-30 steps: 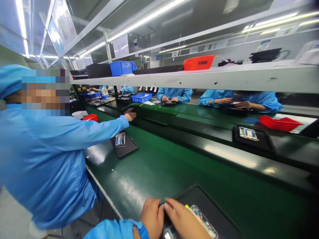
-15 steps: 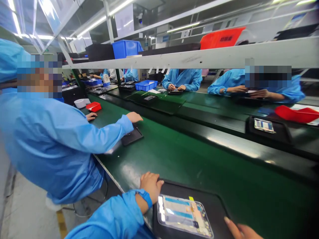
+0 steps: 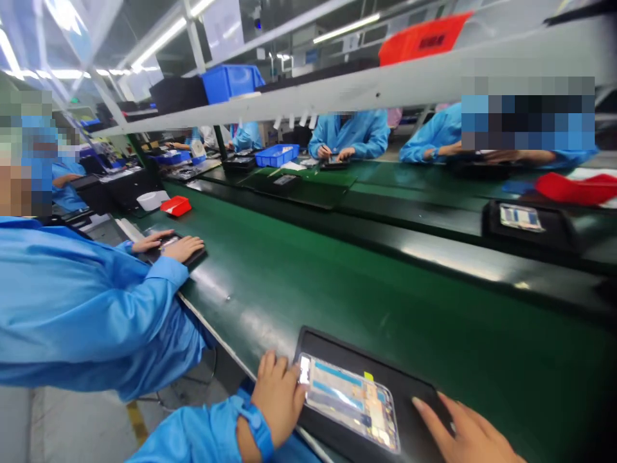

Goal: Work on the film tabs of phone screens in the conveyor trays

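Observation:
A black tray [image 3: 414, 381] lies at the near edge of the green work surface. On it rests a phone-sized assembly [image 3: 346, 397] in a clear frame, with blue strips, a copper-coloured flex part and a yellow tab. My left hand [image 3: 277, 399], wearing a blue wristband, holds the tray's left side, fingers along its outer edge and thumb side close to the assembly. My right hand [image 3: 470, 427] grips the tray's right side, thumb on top and fingers at the rim.
A co-worker in a blue smock [image 3: 96, 308] sits at left, both hands on another black tray [image 3: 196, 257]. A red bin [image 3: 176, 206] and white roll [image 3: 150, 200] stand beyond. Across a dark raised strip, other people work near a tray [image 3: 554, 235]. A shelf beam [image 3: 332, 96] crosses above.
My left hand has slid from the tray's far left corner down its left side. My right hand reaches farther over its side. The co-worker's outstretched arm has drawn back with the other tray.

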Demonstrator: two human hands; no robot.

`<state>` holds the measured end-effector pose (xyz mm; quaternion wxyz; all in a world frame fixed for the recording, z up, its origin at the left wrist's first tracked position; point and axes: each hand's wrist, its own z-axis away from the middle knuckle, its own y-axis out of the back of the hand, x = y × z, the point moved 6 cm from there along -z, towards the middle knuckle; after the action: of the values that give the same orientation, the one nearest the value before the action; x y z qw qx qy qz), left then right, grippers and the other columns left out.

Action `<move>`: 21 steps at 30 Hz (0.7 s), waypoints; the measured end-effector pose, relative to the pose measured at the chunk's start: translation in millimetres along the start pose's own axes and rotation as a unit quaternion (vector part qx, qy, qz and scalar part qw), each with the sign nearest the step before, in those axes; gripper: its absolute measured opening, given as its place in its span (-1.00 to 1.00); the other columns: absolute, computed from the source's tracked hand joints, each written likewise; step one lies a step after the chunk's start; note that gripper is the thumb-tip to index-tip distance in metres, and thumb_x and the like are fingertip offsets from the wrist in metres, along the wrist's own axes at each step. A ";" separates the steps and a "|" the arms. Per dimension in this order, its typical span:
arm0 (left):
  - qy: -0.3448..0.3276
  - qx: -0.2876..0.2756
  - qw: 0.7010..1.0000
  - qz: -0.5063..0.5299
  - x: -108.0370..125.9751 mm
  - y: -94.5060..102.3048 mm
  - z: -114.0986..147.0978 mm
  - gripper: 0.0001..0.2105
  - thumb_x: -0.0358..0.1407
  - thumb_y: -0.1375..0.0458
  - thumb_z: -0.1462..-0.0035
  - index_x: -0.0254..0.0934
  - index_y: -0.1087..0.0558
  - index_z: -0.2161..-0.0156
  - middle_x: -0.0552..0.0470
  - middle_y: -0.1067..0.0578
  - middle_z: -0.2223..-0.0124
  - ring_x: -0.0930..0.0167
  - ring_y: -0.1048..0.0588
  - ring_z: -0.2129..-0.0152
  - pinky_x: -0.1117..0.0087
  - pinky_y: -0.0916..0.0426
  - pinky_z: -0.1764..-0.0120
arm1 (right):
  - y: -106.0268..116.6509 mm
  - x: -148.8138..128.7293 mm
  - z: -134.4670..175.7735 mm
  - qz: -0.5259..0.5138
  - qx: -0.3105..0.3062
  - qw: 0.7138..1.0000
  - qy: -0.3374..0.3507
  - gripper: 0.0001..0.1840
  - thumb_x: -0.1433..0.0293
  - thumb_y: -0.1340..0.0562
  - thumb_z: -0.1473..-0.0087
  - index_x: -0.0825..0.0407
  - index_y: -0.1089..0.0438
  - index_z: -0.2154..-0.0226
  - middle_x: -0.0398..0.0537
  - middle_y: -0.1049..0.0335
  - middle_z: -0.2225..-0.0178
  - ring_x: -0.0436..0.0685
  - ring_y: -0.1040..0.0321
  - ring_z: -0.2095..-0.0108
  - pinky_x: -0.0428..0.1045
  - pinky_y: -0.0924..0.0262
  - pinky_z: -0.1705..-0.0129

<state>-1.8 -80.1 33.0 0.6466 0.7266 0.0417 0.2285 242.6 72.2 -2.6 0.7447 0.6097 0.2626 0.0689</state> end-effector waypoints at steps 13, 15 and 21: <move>-0.057 -0.065 0.989 -0.118 23.3 -4.5 -11.0 -0.67 -0.23 0.09 -0.12 -0.18 -0.36 0.04 -0.19 -0.30 0.02 0.10 -0.15 -0.01 0.08 -0.10 0.01 | 25.5 -32.0 30.3 -0.013 0.021 0.988 -0.153 -0.43 0.04 -0.02 -0.01 0.07 -0.27 0.05 0.20 -0.07 -0.04 0.34 -0.16 0.06 0.15 -0.10 0.10; -0.064 -0.048 0.989 -0.128 26.8 -3.5 -12.3 -0.67 -0.23 0.08 -0.12 -0.18 -0.37 0.04 -0.20 -0.30 0.03 0.08 -0.14 -0.01 0.06 -0.09 0.02 | 26.3 -33.2 30.8 -0.019 0.002 0.987 -0.161 -0.42 0.03 -0.03 0.00 0.05 -0.26 0.04 0.20 -0.01 -0.07 0.36 -0.19 0.09 0.15 -0.12 0.12; -0.121 -0.003 0.986 -0.114 57.0 2.0 -22.9 -0.69 -0.21 0.04 -0.09 -0.20 -0.41 0.09 -0.15 -0.32 0.03 0.04 -0.14 0.00 -0.02 0.01 -0.03 | 22.4 -29.6 33.1 -0.040 0.019 0.986 -0.161 -0.49 0.10 0.01 -0.06 0.06 -0.28 0.05 0.19 -0.01 -0.07 0.31 -0.18 0.06 0.12 -0.12 0.11</move>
<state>39.8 -39.0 52.0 0.6710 0.7373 0.0450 0.0642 238.0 36.3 31.6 0.7674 0.6162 0.1649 -0.0647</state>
